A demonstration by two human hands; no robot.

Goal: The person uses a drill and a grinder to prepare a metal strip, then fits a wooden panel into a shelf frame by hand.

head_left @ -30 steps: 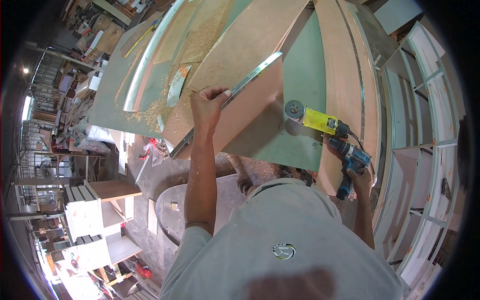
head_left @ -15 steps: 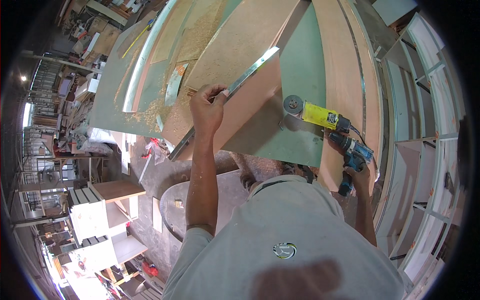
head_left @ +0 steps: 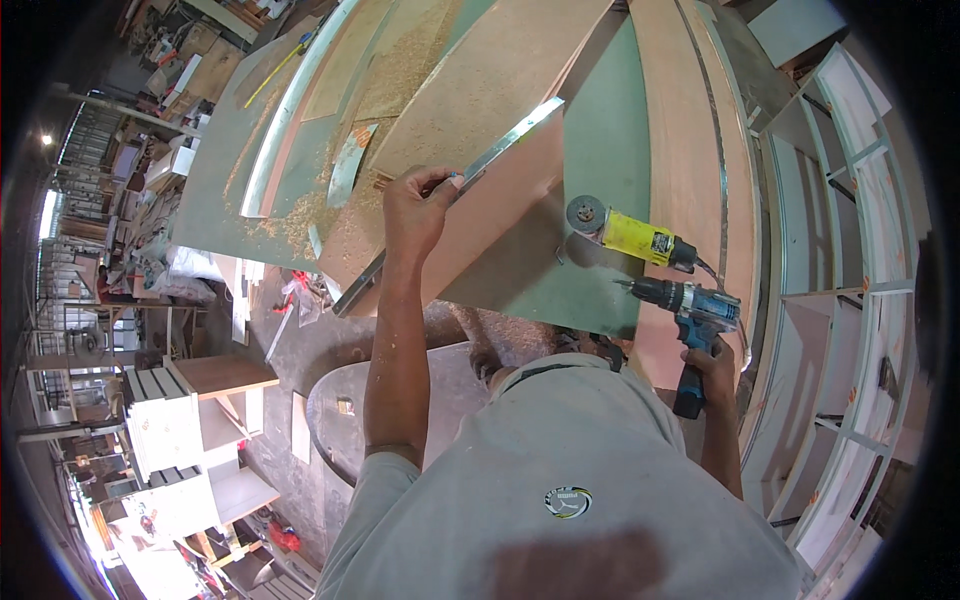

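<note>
A person's right hand is clamped round the handle of a blue-and-black drill beside the near right corner of a green table; its bit points left and touches neither board nor strip. Near the table's near edge, the left hand rests at a metal strip, thumb and fingers close together — whether they pinch the strip or something small, I cannot tell. The strip lies along the upper edge of a brown board slanting across the table's near edge. The work looks partway: the strip is in place, but any fastening cannot be made out, so drilling may remain. Beyond the drill lies a yellow grinder; sawdust is scattered toward the near left corner — farther off, a tape measure lies by the left edge.
</note>
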